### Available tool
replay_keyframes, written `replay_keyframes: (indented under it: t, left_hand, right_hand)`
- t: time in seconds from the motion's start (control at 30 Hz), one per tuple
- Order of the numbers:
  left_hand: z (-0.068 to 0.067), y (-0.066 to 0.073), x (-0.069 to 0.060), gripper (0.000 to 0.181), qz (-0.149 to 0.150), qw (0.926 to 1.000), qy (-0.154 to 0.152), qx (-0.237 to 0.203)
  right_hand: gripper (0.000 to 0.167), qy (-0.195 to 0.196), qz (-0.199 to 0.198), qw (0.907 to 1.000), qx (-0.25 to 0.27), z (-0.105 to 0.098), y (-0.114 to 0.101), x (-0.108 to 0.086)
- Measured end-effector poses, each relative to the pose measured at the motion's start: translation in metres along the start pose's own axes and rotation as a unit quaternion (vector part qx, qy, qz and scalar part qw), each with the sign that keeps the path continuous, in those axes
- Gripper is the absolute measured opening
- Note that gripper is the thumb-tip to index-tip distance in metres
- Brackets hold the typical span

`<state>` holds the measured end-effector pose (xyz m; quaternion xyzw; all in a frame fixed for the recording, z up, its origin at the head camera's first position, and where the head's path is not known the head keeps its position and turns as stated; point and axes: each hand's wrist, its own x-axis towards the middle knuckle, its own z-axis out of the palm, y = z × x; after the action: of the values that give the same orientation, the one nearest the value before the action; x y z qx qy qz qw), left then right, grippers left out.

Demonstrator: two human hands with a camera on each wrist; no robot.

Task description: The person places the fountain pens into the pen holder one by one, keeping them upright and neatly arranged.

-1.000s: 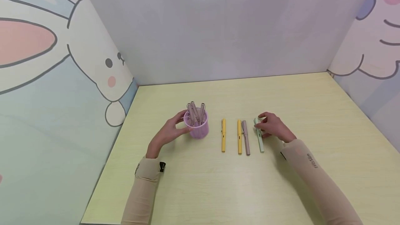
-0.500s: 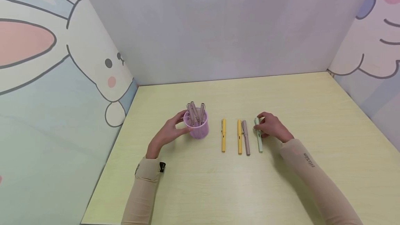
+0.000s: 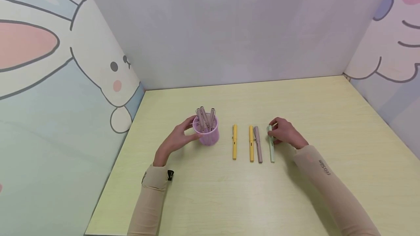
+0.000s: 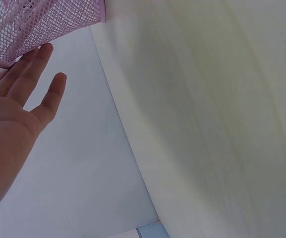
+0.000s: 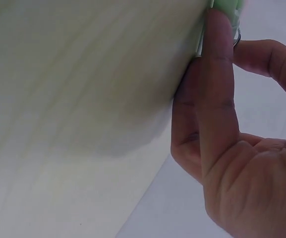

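Observation:
My left hand (image 3: 177, 139) holds the pink mesh pen cup (image 3: 210, 137), thumb at its near side and fingers round the far left side. In the left wrist view its fingers (image 4: 31, 74) touch the mesh wall. Several mauve pens (image 3: 205, 119) stand tilted in the cup, clips up. At the right, my right hand (image 3: 285, 132) pinches the upper part of a light green pen (image 3: 271, 150) lying on the table. The right wrist view shows only a bit of the green pen (image 5: 227, 6) between thumb and fingers.
Between the hands a yellow pen (image 3: 234, 143) lies nearest the cup. Further right lie a second yellow pen (image 3: 251, 145) and a mauve pen (image 3: 258, 145), side by side. The pale wooden table (image 3: 210, 199) meets a grey back wall (image 3: 229, 28) and printed side panels.
The green pen has turned straighter, its lower end shifting left and slightly toward me. My right hand has moved a little left with it. The left hand and cup have stayed still.

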<state>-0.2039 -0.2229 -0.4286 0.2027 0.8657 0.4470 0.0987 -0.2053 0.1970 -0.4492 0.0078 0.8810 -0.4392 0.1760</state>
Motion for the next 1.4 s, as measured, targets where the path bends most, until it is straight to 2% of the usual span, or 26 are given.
replay_keyframes:
  t: [0.3, 0.5, 0.77, 1.03, 1.4]
  left_hand:
    - [0.0007, -0.0023, 0.0003, 0.079, 0.003, 1.0, -0.002, -0.002]
    - [0.0008, -0.0018, 0.0002, 0.079, 0.006, 1.0, -0.002, -0.002]
    - [0.0007, -0.0019, 0.0013, 0.079, 0.008, 1.0, -0.001, 0.001]
    - [0.0008, -0.0034, 0.0012, 0.079, 0.01, 0.9999, 0.0, 0.002]
    - [0.0006, -0.003, 0.001, 0.08, 0.005, 1.0, 0.0, 0.003]
  right_hand:
    - [0.042, -0.002, -0.012, 0.9999, -0.003, -0.0006, 0.0022, 0.0005]
    - [0.042, -0.002, 0.002, 1.0, -0.002, 0.0006, 0.0007, 0.001]
    - [0.057, 0.0, 0.025, 0.9991, -0.033, 0.0042, -0.0032, -0.0041]
    - [0.047, -0.006, 0.028, 0.9978, -0.059, 0.0073, -0.0063, -0.0024]
    - [0.044, -0.01, 0.0, 0.9998, -0.018, 0.0041, 0.0014, -0.0001]
